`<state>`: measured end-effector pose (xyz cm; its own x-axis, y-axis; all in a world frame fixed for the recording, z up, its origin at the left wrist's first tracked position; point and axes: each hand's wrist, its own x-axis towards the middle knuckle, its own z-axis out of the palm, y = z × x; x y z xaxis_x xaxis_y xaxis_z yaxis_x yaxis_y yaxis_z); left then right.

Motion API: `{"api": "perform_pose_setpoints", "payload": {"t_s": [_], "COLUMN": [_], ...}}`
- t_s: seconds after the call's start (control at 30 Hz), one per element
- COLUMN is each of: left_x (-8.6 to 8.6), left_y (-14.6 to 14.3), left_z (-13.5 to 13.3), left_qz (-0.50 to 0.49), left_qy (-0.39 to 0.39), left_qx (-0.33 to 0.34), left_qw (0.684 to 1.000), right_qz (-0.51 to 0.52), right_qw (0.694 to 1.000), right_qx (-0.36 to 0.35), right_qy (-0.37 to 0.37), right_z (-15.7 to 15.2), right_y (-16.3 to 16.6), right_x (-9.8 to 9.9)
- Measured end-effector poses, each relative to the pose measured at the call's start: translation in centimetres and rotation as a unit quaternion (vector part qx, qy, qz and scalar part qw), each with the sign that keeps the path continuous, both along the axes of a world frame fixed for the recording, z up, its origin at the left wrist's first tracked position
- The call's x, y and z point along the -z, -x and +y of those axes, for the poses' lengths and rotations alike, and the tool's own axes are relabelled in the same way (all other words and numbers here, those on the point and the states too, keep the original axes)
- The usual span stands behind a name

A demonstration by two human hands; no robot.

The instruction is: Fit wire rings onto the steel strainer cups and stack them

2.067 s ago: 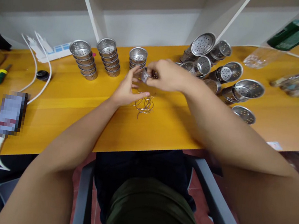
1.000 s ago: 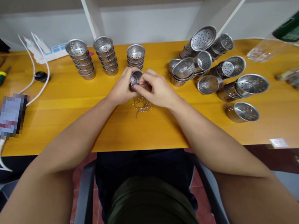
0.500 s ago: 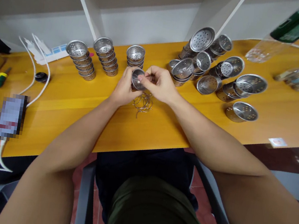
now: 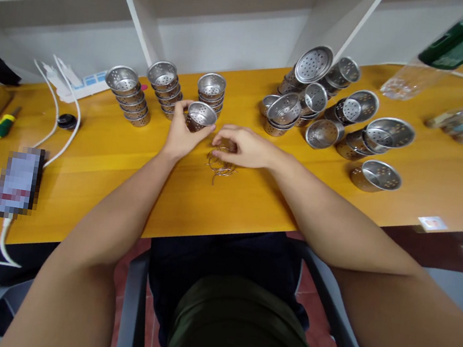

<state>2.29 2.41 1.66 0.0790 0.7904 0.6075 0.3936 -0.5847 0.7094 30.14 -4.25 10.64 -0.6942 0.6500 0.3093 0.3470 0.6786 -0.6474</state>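
Note:
My left hand is wrapped around a small perforated metal strainer cup, its thumb and fingers on opposite sides of the wall. The cup's open top faces up and toward me. My right hand hovers over a loose heap of thin wire rings on the table, thumb and fingertips apart, with nothing visible between them. The hand covers part of the heap. Just behind the held cup stands a short stack of similar strainer cups.
Two taller cup stacks stand at the back left. Many loose and nested strainer cups crowd the back right. A plastic bottle, a screwdriver, white cables and a power strip lie around the wooden table.
My left hand has shifted left with the cup. My right hand has left the cup's mouth and come down toward the wire rings, its fingers spreading.

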Motion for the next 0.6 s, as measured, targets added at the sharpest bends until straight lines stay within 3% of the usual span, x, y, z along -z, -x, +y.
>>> {"api": "perform_pose_setpoints", "payload": {"t_s": [0.17,0.3,0.37,0.47,0.6], "left_x": [-1.5,-1.8,-1.6,-0.9,0.5], "left_y": [-1.1,-1.6,-1.8,-1.5,-0.4], "left_z": [-1.6,-2.7,-2.9,-2.3,-1.0], "left_qz": [0.032,0.074,0.084,0.077,0.068], "left_qy": [-0.005,-0.024,-0.024,-0.002,0.009], "left_qx": [0.030,0.085,0.095,0.079,0.042], "left_qw": [0.999,0.993,0.992,0.994,0.997], "right_qz": [0.075,0.085,0.079,0.085,0.052], "right_qw": [0.986,0.981,0.979,0.972,0.966], "right_qx": [0.146,0.166,0.173,0.204,0.241], "right_qy": [0.002,-0.060,-0.075,-0.077,-0.077], "right_z": [0.6,1.0,1.2,2.7,6.5], "right_y": [0.3,0.7,0.8,0.7,0.8], "right_x": [1.2,2.2,1.9,-0.6,-6.4]}}
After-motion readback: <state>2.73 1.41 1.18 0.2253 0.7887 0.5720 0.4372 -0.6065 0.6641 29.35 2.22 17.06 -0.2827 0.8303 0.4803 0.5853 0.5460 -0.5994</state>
